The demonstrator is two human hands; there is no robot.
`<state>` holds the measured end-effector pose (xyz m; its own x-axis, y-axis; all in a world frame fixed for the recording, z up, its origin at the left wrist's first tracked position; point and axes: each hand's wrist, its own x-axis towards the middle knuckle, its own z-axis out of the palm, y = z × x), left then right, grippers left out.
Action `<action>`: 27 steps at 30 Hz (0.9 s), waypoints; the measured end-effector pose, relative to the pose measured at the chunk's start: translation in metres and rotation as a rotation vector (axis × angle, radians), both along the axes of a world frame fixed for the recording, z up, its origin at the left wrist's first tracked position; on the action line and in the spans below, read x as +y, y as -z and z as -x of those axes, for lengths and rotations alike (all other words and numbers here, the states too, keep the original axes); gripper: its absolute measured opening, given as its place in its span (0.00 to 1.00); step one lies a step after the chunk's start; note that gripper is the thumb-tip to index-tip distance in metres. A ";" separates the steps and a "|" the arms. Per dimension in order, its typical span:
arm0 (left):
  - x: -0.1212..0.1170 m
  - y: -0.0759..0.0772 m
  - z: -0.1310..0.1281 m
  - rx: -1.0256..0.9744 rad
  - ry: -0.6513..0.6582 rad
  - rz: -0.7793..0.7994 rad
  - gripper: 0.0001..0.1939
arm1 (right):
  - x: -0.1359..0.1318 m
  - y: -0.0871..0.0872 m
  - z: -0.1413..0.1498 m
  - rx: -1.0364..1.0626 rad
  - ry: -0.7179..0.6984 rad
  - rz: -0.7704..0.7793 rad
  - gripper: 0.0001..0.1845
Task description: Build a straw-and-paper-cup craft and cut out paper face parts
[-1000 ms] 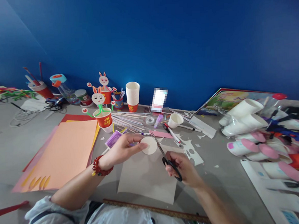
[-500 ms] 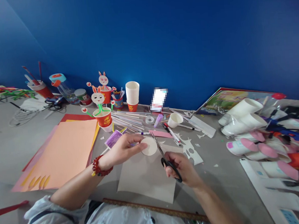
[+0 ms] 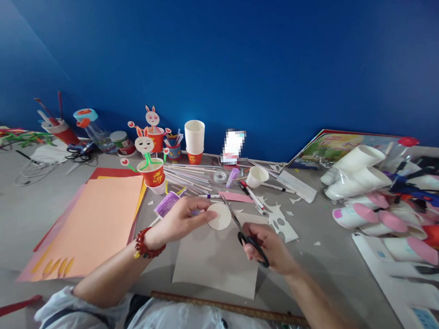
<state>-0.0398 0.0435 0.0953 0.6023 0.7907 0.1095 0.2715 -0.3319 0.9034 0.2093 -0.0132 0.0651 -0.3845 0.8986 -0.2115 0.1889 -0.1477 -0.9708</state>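
Pinched between the thumb and fingers of my left hand (image 3: 189,214) is a round white paper disc (image 3: 220,217). My right hand (image 3: 266,246) grips a pair of black-handled scissors (image 3: 238,223), its fingers in the loops. The blades point up and away, along the disc's right edge; they look nearly closed. Beneath both hands a white sheet of paper (image 3: 215,265) lies on the grey table. A strip of pink paper (image 3: 236,197) lies just beyond the scissor tips, and cut white paper scraps (image 3: 281,220) are to the right.
A stack of orange paper (image 3: 99,218) lies left, with a rabbit-decorated red cup (image 3: 153,175) behind it. Straws (image 3: 186,177), a stack of white cups (image 3: 195,136) and a single white cup (image 3: 257,176) stand further back. Several pink-and-white cups (image 3: 381,223) crowd the right side.
Almost nothing differs. The scissors and my right hand have shifted very slightly, while my left hand keeps its hold on the disc in the same place.
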 end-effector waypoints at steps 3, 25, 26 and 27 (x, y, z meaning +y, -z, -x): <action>0.001 -0.002 0.000 0.007 0.010 0.005 0.23 | 0.000 0.003 -0.002 0.015 -0.003 -0.006 0.32; 0.000 -0.012 0.000 0.036 0.097 0.029 0.21 | 0.002 0.008 -0.007 0.034 -0.064 0.020 0.32; 0.000 -0.012 0.000 0.038 0.096 0.035 0.21 | 0.002 0.007 -0.007 0.042 -0.066 0.032 0.33; 0.000 -0.012 0.000 0.040 0.097 0.040 0.20 | 0.002 0.006 -0.007 0.054 -0.068 0.043 0.35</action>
